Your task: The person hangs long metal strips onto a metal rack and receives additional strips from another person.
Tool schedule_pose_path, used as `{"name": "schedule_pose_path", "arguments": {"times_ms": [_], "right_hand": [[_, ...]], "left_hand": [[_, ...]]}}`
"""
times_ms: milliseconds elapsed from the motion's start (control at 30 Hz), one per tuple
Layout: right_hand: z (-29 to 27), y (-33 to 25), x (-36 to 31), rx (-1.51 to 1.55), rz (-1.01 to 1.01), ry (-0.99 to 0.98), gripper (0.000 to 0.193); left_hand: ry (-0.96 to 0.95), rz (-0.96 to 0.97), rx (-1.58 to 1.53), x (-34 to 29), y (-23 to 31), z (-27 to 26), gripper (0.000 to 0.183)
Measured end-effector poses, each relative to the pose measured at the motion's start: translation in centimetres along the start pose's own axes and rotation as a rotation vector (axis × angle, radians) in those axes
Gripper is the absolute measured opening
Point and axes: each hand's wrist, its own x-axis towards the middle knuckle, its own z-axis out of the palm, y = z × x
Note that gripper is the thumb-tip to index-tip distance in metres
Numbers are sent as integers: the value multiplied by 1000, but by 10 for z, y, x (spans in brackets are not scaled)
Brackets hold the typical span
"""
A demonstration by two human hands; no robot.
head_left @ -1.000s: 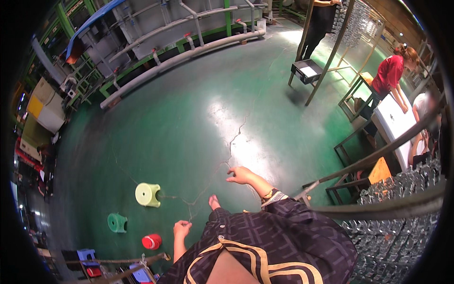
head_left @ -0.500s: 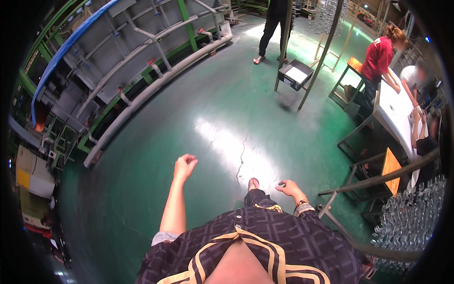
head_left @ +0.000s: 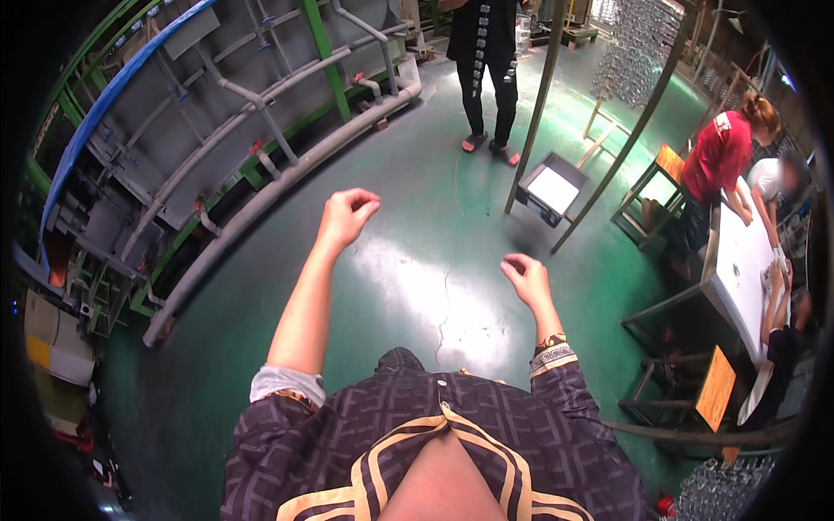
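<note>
My left hand (head_left: pixel 347 219) is raised in front of me above the green floor, its fingers curled in with the thumb against them. Nothing shows in it. Across from it, my right hand (head_left: pixel 528 278) is also lifted, loosely bent with a small gap between thumb and forefinger, and nothing in its grasp. Both hands hang in the air and touch no object. Closest ahead of the right hand is a black bin (head_left: pixel 553 193) with a white sheet inside, set between two uprights of a metal rack.
Grey pipes (head_left: pixel 269 191) run along machinery at left. A person in black (head_left: pixel 484 78) stands ahead, near strings of clear pieces (head_left: pixel 637 52). Several people work round a white table (head_left: pixel 738 252) at right. Wooden stools (head_left: pixel 712 386) stand beside it; clear parts (head_left: pixel 725 491) hang nearby.
Both my hands have risen and moved forward. The bin, rack and right-hand table appear closer and lower in view. The person ahead now shows more fully, with dark strings of pieces at the torso.
</note>
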Motion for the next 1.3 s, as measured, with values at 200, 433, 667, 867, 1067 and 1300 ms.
{"name": "schedule_pose_path", "arguments": {"times_ms": [200,433,667,867,1067,1300], "right_hand": [[12,-79,156,129,-142,146,28],[30,-180,341,327,-249,182,32],[60,-256,464,434,-261,192,42],[78,-277,530,473,-320,281,54],[89,-296,547,610,-284,127,49],[98,-318,522,980,-237,-329,44]], "left_hand": [[5,281,42,198,33,-30,17],[12,501,-69,420,56,-57,20],[220,646,-70,539,103,-73,27],[309,652,140,580,93,-64,28],[236,689,133,547,94,-81,17],[-145,670,-94,511,89,-117,14]]}}
